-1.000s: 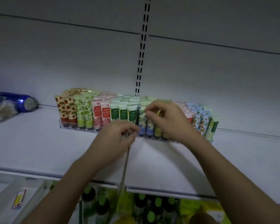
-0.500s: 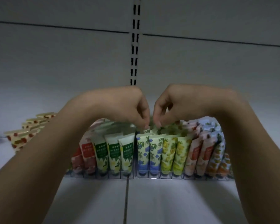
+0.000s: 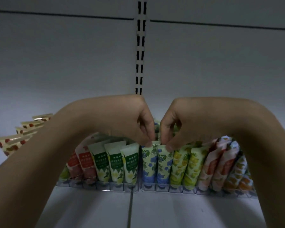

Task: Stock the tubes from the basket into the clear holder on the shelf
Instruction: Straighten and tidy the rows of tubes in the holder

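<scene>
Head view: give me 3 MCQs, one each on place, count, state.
1. Where do the blue-flower tubes stand in the front row?
A. Far left end
B. Between the green-label tubes and the yellow tubes
C. Far right end

2. How many green-label tubes show in the front row?
A. One
B. Three
C. Six

3. What are both hands doing?
A. Lying flat on the shelf
B. Hanging idle
C. Pinching at tube tops

Key: B, blue sits mid-row in the holder. B, three green labels side by side. C, left hand and right hand have fingertips curled onto the blue-flower tube tops.
</scene>
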The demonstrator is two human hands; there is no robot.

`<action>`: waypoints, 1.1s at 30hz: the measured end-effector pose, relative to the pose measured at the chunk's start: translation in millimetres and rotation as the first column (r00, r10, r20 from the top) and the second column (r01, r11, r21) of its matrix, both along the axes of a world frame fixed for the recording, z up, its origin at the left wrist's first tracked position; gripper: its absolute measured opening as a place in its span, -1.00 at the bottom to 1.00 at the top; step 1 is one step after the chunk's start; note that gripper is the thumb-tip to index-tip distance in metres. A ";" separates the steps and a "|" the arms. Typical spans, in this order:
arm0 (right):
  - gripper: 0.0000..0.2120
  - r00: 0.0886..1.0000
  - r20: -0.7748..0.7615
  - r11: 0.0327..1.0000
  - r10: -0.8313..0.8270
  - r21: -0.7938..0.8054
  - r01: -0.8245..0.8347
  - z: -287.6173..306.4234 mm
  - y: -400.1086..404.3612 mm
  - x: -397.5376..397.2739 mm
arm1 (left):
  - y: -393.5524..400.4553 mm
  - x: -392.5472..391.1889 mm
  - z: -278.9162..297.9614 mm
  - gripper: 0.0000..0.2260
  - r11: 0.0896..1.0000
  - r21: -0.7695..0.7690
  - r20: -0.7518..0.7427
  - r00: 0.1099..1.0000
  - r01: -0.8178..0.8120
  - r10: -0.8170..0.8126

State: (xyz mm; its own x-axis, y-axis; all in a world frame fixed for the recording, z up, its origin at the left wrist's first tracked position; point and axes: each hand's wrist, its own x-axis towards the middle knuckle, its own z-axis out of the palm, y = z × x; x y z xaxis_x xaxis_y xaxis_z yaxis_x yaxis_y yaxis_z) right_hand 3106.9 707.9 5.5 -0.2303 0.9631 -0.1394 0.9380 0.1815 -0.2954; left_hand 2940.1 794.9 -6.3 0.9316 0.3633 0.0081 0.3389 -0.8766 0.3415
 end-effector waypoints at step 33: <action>-0.95 0.931 -0.364 0.999 0.029 0.036 -0.017 -16.4 12.3 29.2 | 25.1 -1.4 -12.1 -0.93 0.976 -0.212 0.123 0.992 0.038 -0.012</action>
State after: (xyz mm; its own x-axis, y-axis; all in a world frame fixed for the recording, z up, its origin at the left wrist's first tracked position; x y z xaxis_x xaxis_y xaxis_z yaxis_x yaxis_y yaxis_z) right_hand 3136.1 720.2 -10.9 -0.2815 0.9595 -0.0112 0.7624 0.2165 -0.6098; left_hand 2938.7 820.0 -18.4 0.9374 0.3452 0.0458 0.2624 -0.7866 0.5589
